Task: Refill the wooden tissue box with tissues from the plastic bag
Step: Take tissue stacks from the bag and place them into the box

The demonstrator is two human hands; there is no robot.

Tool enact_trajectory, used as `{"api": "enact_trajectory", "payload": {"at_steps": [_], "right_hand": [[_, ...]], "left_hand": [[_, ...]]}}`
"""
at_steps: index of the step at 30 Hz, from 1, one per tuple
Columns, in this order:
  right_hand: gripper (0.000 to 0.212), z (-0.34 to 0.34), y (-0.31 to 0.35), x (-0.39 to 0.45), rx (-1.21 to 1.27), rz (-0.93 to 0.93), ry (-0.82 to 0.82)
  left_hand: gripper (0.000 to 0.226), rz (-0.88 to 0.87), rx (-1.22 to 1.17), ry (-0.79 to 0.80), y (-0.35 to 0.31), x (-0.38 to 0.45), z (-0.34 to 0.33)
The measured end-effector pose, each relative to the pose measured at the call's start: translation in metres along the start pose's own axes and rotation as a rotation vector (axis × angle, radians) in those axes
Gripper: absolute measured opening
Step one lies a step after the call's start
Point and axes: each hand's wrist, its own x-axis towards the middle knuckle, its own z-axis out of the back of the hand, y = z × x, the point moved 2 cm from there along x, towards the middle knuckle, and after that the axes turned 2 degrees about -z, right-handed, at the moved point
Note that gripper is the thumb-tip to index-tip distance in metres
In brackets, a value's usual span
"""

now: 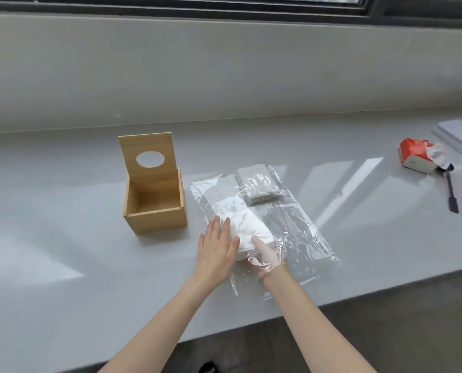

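Near edge: right hand [265,258] is inside the mouth of the bag [286,227], seen through the film, fingers laid on the near end of the tissue stack [244,228]. Whether it grips the stack or only rests on it, cannot tell; the plastic glare hides the fingertips. Left hand [216,251] lies open and flat just beside it, outside the film, fingers against the stack's left side, pinning bag to tabletop [63,238].

Step in hand, by my reading: drawing the stack out of the bag. Nothing has reached the box yet.

Further back in the same bag, a second, smaller pack [256,187], apart from the first.

Left of the bag, well clear of both hands: the box [154,208], upright, empty, its lid [147,157] with the oval hole raised at the back.

Far right, off task: a torn red packet [418,154], a black tool [452,193], a pale flat device [458,134].

Next move likely calls for the left hand to hold the film down while the right slides the stack toward the person, free of the mouth, then carries it left, squared to the box opening.
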Motion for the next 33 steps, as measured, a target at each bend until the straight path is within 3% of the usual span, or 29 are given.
{"api": "enact_trajectory", "payload": {"at_steps": [2,10,14,18,21,24,26,30,33], "right_hand": [[0.067,0.012,-0.005,-0.007,0.046,0.010,-0.060],[0.011,0.058,-0.017,-0.054,0.107,0.057,-0.052],[0.021,0.077,-0.028,-0.073,0.099,0.035,-0.057],[0.010,0.097,-0.027,-0.090,0.034,0.054,-0.100],[0.021,0.110,-0.014,-0.101,0.082,0.095,-0.083],[0.041,0.113,0.004,-0.108,0.144,0.175,-0.005],[0.044,0.108,0.015,-0.112,0.150,0.237,0.091],[0.039,0.087,0.033,-0.118,0.159,0.325,0.334],[0.040,0.066,0.042,-0.118,0.158,0.336,0.442]], "left_hand": [[0.053,-0.013,0.004,0.004,-0.004,-0.012,-0.004],[0.052,-0.046,-0.074,0.003,-0.033,-0.065,-0.036],[0.051,-0.041,-0.147,-0.016,-0.037,-0.085,-0.048],[0.050,0.003,-0.255,-0.046,-0.040,-0.099,-0.047],[0.050,0.036,-0.355,-0.050,-0.047,-0.105,-0.041],[0.041,0.040,-0.542,-0.117,-0.056,-0.107,-0.032],[0.025,0.085,-0.712,-0.193,-0.059,-0.108,-0.024],[0.035,0.154,-0.806,-0.291,-0.055,-0.095,-0.007],[0.040,0.186,-0.961,-0.241,-0.053,-0.083,0.009]]}}
